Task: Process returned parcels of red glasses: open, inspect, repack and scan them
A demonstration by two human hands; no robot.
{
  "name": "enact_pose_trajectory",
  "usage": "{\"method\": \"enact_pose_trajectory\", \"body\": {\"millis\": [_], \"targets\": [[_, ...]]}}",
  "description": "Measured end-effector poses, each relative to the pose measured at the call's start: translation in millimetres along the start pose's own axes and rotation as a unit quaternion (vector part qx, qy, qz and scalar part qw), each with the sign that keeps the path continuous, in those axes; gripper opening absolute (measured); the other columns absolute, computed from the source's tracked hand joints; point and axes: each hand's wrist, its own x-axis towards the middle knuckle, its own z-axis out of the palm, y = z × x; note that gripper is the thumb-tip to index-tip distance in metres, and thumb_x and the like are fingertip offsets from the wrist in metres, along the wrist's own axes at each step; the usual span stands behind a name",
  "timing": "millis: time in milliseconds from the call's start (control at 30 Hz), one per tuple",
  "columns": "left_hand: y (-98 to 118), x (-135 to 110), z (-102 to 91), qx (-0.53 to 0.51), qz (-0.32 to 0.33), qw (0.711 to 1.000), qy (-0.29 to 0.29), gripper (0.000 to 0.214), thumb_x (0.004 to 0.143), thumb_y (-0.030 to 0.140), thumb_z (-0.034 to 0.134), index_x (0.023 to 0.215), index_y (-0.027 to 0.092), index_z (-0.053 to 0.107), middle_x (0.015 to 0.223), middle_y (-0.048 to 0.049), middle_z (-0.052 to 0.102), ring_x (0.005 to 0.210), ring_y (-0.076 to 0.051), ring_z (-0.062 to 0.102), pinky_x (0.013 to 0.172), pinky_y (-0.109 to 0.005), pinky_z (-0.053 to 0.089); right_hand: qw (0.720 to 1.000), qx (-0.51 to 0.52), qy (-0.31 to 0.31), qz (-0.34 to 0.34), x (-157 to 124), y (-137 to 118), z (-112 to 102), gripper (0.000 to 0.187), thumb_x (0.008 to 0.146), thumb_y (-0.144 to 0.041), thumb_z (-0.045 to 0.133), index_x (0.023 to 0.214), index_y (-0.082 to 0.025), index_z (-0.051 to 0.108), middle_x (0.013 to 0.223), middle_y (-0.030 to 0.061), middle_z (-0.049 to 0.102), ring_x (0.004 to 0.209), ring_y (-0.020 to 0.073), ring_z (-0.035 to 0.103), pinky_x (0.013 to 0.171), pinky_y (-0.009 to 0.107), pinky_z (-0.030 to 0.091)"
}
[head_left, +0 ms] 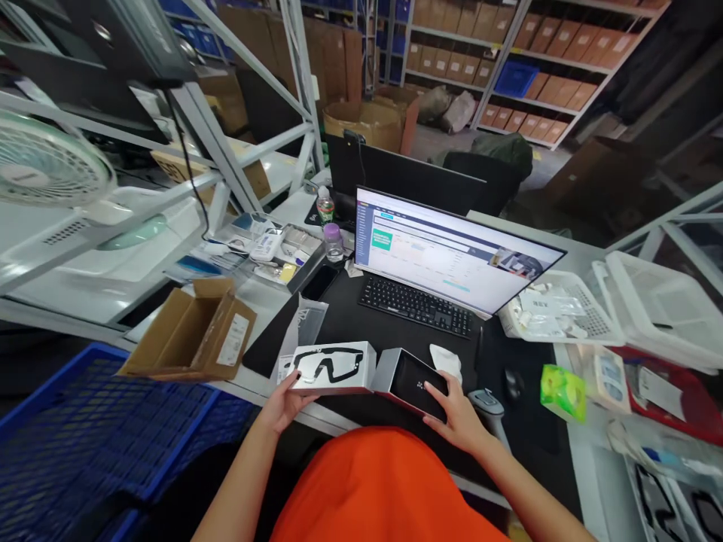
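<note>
A white sunglasses box (334, 369) with a picture of wraparound glasses lies at the desk's front edge. My left hand (287, 403) is closed on its left end, the thumb over the top. Beside it, touching, is an open box part with red and silver sides, and a black case (415, 384) sits in it. My right hand (455, 414) grips the right end of this part, fingers over the case. Whether the two parts are joined is unclear. A clear plastic bag (308, 324) lies behind the white box, and a crumpled white tissue (446, 361) behind the case.
A keyboard (418, 302) and lit monitor (440, 248) stand behind. An opened carton (195, 331) is left, above a blue crate (107, 421). To the right are a scanner (486, 406), mouse (513, 384), green tissue pack (563, 393) and white basket (599, 320). Bottles (333, 242) stand behind left.
</note>
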Motion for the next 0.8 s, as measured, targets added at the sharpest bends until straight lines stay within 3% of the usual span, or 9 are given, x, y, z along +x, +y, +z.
{"method": "enact_pose_trajectory", "body": {"millis": [200,433,667,733,800], "targets": [[-40.7,19.9,6.2,0.028,-0.056,0.996,-0.066,0.036,0.086,0.025,0.064,0.119,0.01,0.061,0.107,-0.0163,0.075,0.094,-0.029,0.073,0.084,-0.046,0.062,0.996,-0.022,-0.09,0.015,-21.8,1.1,-4.3,0.065,0.092,-0.046,0.062,0.152,-0.038,0.041,0.155,0.0139,0.022,0.143,0.037,0.031,0.105,0.049,0.048],[-50.3,31.7,2.9,0.096,-0.045,0.989,-0.101,0.067,0.073,0.028,0.08,0.135,0.022,0.055,0.132,-0.0121,0.066,0.107,-0.028,0.07,0.081,-0.038,0.062,0.975,-0.071,-0.207,0.035,-22.8,6.3,9.7,0.076,0.085,-0.035,0.071,0.151,-0.05,0.036,0.16,0.0106,0.023,0.144,0.0425,0.029,0.099,0.051,0.051],[-49.2,35.0,-2.2,0.145,-0.051,0.98,-0.128,0.08,0.073,0.039,0.08,0.144,0.028,0.046,0.149,-0.0109,0.052,0.118,-0.028,0.064,0.089,-0.036,0.058,0.978,-0.072,-0.186,0.064,-16.4,-6.7,28.7,0.077,0.084,-0.035,0.075,0.149,-0.052,0.038,0.163,0.01,0.021,0.144,0.044,0.03,0.096,0.054,0.053],[-49.7,34.5,1.2,0.153,-0.057,0.977,-0.136,0.081,0.075,0.042,0.077,0.146,0.028,0.041,0.149,-0.012,0.052,0.12,-0.028,0.063,0.093,-0.04,0.056,0.983,-0.049,-0.158,0.076,-9.1,-13.5,35.7,0.079,0.082,-0.039,0.076,0.15,-0.048,0.038,0.166,0.0104,0.013,0.145,0.0437,0.029,0.097,0.054,0.053],[-54.9,30.9,9.8,0.158,-0.061,0.974,-0.15,0.083,0.075,0.044,0.076,0.148,0.03,0.038,0.147,-0.0122,0.053,0.121,-0.029,0.062,0.097,-0.044,0.055,0.99,-0.022,-0.098,0.1,-0.1,-19.6,44.7,0.094,0.078,-0.044,0.08,0.157,-0.039,0.029,0.168,0.0147,-0.001,0.147,0.0434,0.028,0.098,0.053,0.053]]}}
